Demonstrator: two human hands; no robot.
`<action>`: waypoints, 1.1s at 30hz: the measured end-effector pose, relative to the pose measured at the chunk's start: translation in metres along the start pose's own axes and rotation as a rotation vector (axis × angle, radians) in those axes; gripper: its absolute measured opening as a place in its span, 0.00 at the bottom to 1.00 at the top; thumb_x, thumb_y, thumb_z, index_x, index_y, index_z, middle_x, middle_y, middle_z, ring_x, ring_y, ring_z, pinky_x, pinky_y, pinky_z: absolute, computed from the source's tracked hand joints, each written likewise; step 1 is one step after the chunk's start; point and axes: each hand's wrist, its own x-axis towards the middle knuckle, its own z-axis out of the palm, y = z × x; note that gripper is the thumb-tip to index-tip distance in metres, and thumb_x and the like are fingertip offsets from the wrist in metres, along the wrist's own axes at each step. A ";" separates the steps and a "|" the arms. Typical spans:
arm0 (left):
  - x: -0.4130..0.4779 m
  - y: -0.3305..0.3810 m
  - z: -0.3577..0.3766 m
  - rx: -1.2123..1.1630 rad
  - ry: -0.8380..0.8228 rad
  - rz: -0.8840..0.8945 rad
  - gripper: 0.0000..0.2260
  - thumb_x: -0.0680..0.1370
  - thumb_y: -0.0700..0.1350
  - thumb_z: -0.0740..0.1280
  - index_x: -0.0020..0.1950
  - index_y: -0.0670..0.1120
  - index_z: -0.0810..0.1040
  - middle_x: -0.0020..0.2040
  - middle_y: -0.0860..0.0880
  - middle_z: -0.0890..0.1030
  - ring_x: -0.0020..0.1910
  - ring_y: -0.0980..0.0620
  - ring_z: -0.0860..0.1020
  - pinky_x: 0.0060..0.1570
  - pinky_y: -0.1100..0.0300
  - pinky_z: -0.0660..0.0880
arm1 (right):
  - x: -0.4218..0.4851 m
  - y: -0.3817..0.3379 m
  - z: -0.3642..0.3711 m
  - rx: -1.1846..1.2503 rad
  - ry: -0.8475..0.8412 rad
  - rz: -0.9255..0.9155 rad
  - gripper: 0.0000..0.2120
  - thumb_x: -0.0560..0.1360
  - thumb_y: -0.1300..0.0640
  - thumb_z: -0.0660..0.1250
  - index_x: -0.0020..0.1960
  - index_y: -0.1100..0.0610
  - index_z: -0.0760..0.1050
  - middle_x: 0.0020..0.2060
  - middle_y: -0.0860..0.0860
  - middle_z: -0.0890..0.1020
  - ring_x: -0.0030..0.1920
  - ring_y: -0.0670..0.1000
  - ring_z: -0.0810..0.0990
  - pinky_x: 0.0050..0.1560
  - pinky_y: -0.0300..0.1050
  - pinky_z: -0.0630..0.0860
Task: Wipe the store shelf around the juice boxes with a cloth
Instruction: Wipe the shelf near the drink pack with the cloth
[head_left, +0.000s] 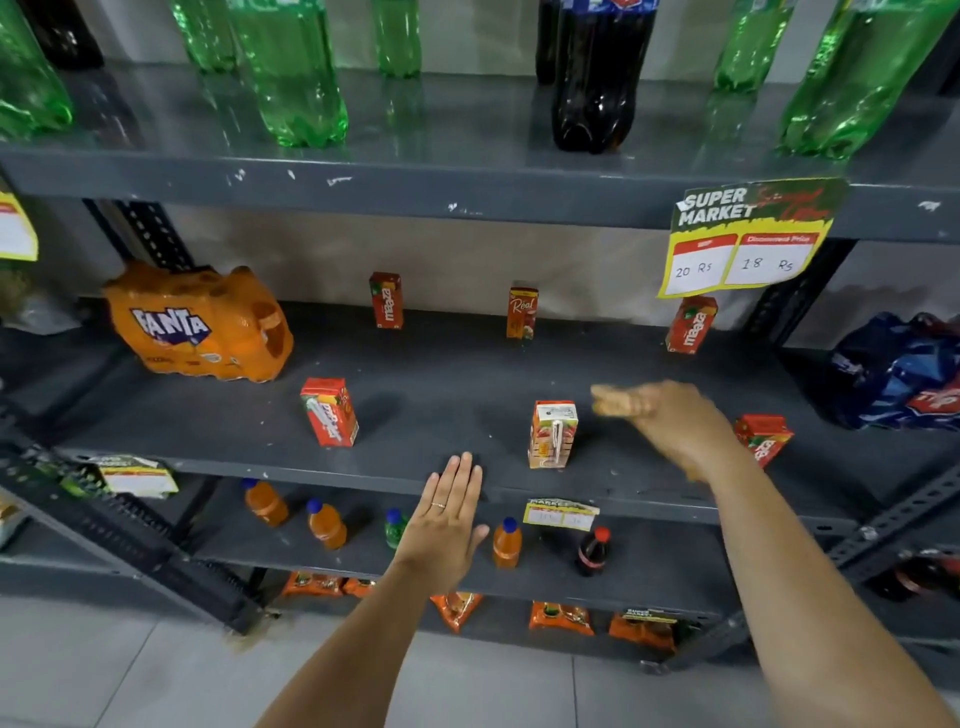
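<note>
Landmark: orange-white juice box (552, 434), upright near the front edge of the middle shelf (441, 384). Right hand (665, 415) is just right of it & slightly behind, blurred, fingers straight & together, gripping nothing. Left hand (448, 514) is left & in front of it, flat, fingers spread open, tips over the shelf lip. Red box (330, 411) sits well left of it, another red box (762, 439) to the right past the hand; 3 more boxes stand behind it by the back wall. Fanta pack (200, 325) far left-back. No cloth seen.

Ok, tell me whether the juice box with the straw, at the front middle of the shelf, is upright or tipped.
Upright. The juice box stands on its base on the shelf, its top face up.
</note>
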 end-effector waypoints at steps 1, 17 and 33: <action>0.000 0.000 0.000 0.002 0.005 -0.005 0.29 0.79 0.56 0.49 0.76 0.40 0.55 0.77 0.41 0.58 0.75 0.42 0.60 0.70 0.44 0.58 | 0.022 -0.001 -0.002 -0.036 0.054 0.055 0.18 0.74 0.50 0.61 0.62 0.36 0.73 0.62 0.50 0.80 0.57 0.57 0.80 0.56 0.54 0.77; 0.001 0.000 0.010 0.028 0.044 -0.005 0.30 0.80 0.56 0.47 0.77 0.40 0.54 0.77 0.41 0.55 0.77 0.42 0.51 0.74 0.50 0.45 | -0.072 -0.001 0.067 -0.072 -0.156 0.000 0.38 0.72 0.73 0.55 0.74 0.42 0.60 0.77 0.41 0.53 0.77 0.48 0.52 0.75 0.56 0.53; -0.001 0.002 -0.001 0.005 -0.010 -0.027 0.29 0.79 0.56 0.48 0.76 0.41 0.53 0.77 0.41 0.58 0.75 0.42 0.59 0.70 0.47 0.56 | 0.065 -0.012 0.035 -0.040 -0.064 0.167 0.25 0.75 0.59 0.59 0.71 0.45 0.67 0.73 0.51 0.68 0.70 0.58 0.69 0.69 0.54 0.67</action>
